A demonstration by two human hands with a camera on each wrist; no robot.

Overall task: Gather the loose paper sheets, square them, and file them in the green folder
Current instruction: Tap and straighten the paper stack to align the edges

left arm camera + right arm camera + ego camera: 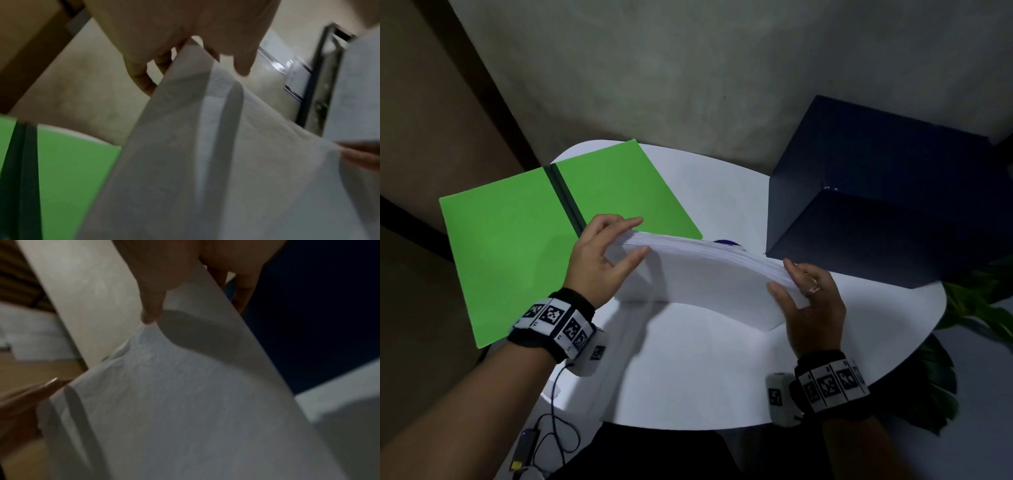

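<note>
A stack of white paper sheets [698, 281] stands on its long edge on the white table [688, 377], tilted toward me and sagging in the middle. My left hand [602, 257] grips its left end, thumb in front and fingers behind. My right hand [808, 298] grips the right end the same way. The green folder [517, 240] lies open and flat at the left, half over the table's edge, its dark spine [566, 198] in the middle. In the left wrist view the sheets [226, 154] hang below my fingers [242, 65], with the folder [72, 162] behind. The right wrist view shows the paper [185, 394] pinched under my thumb [152, 305].
A large dark blue box [887, 205] stands at the table's back right, just beyond the stack's right end. A small blue object [727, 242] peeks out behind the sheets. Green plant leaves [969, 308] reach in past the right table edge. Cables [551, 435] hang below the front left.
</note>
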